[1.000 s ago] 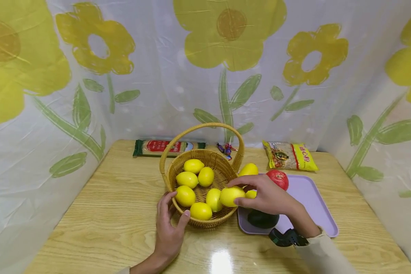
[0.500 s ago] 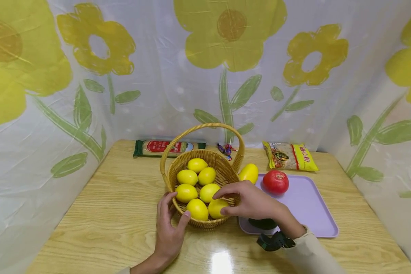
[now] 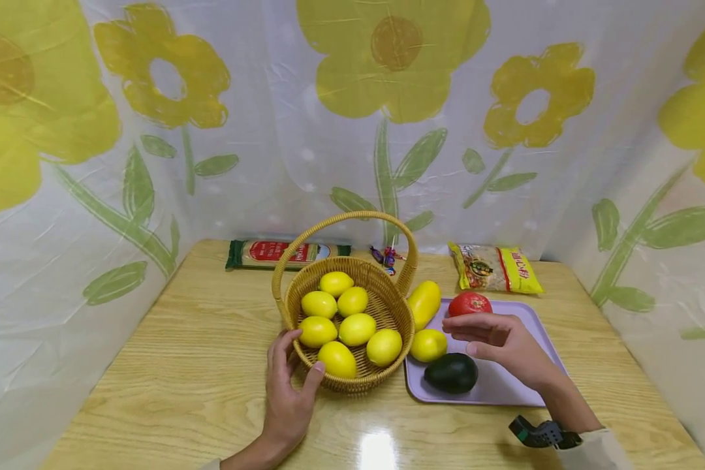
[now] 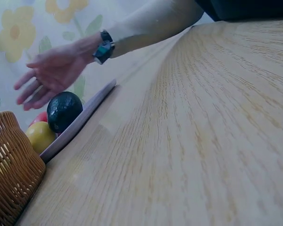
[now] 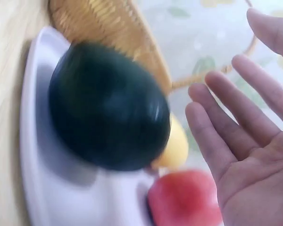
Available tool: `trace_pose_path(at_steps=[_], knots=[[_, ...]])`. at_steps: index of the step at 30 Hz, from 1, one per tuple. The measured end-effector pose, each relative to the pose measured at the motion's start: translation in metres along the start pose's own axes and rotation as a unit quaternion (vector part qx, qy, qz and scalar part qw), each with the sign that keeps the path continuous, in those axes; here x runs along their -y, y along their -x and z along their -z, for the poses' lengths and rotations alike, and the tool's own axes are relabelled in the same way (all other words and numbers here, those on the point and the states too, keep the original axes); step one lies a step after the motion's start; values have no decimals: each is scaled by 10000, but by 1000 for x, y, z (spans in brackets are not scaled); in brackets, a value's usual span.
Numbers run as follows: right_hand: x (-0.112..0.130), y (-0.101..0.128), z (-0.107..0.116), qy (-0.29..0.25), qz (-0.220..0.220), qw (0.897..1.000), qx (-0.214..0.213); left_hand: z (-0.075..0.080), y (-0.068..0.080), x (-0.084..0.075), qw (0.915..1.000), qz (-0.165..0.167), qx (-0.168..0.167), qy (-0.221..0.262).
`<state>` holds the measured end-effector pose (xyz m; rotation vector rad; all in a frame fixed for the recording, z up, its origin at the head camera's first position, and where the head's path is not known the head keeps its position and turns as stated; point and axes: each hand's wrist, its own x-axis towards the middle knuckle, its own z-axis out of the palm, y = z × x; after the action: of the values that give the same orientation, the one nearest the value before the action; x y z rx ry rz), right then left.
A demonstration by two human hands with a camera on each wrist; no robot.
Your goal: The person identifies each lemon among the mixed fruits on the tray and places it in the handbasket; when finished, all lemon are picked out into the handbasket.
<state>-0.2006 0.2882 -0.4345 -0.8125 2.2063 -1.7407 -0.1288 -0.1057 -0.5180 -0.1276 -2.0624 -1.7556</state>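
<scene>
A wicker basket (image 3: 388,297) with a hoop handle holds several lemons (image 3: 357,328). My left hand (image 3: 290,375) rests against its front-left wall, fingers fairly straight, thumb on the weave. My right hand (image 3: 476,333) hovers open and empty over the purple tray (image 3: 505,385). On the tray lie a lemon (image 3: 427,344), a dark avocado (image 3: 451,373) and a red tomato (image 3: 469,303). The right wrist view shows my spread fingers (image 5: 236,136) beside the avocado (image 5: 108,108) and the tomato (image 5: 184,197). In the left wrist view my right hand (image 4: 47,75) hangs above the avocado (image 4: 63,110).
Another yellow fruit (image 3: 424,302) leans between the basket and the tray. At the back of the wooden table (image 3: 182,365) lie a long noodle packet (image 3: 270,253), some wrapped sweets (image 3: 388,256) and a snack bag (image 3: 496,269). Flowered sheeting walls the table on three sides.
My right hand set the lemon it held into the basket, let go, and drew back to the right over the tray, empty. The left hand stayed on the basket.
</scene>
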Motion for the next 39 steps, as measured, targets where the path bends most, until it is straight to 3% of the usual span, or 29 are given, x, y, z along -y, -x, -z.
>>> trace_pose_path(at_steps=[7,20,31,39], knots=[[-17,12,10,231,-328,9987,-327,0,0,0,10000,-18,-11,25],[-43,-17,-11,505,-621,9965,-227,-1,-1,1,10000,-73,-1,55],[-40,-34,-16,955,-1174,9883,188,-1,1,1,10000,-52,-7,23],[-33,-36,-11,1316,-1012,9859,189,-1,0,1,9999,-81,-9,86]])
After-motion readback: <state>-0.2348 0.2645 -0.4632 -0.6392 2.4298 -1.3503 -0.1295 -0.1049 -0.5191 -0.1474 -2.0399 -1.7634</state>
